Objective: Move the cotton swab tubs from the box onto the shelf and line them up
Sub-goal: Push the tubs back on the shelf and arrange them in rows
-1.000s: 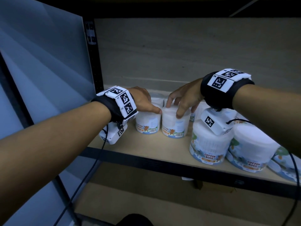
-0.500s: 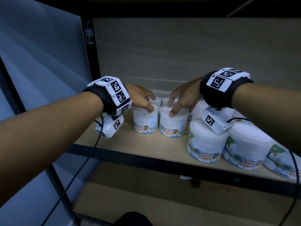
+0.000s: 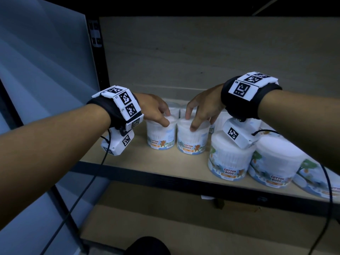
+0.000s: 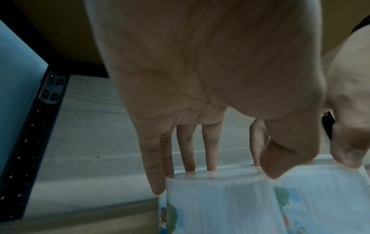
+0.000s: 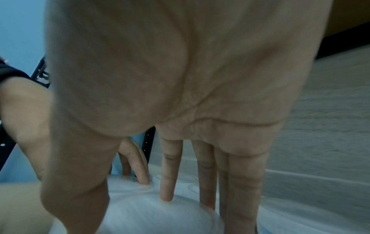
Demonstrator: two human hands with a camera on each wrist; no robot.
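Two small white cotton bud tubs stand side by side on the wooden shelf (image 3: 132,161). My left hand (image 3: 166,118) grips the left tub (image 3: 160,135) from above, thumb on the front of its lid and fingers over the back rim. My right hand (image 3: 191,123) holds the right tub (image 3: 192,142) the same way. In the left wrist view my left hand (image 4: 220,172) spans the lid of the left tub (image 4: 220,205). In the right wrist view my right hand (image 5: 124,205) straddles the top of the right tub (image 5: 150,221). More small tubs (image 3: 174,108) stand behind, mostly hidden.
Three larger cotton bud tubs (image 3: 230,159) crowd the shelf's front right, under my right wrist. A black upright post (image 3: 94,52) and a blue wall close off the left. The black front rail (image 3: 184,181) edges the shelf. Bare shelf board lies left of the tubs.
My left thumb has shifted from the seam between the two tubs onto the left tub's lid. My right hand stays on its tub. Both tubs still stand side by side.
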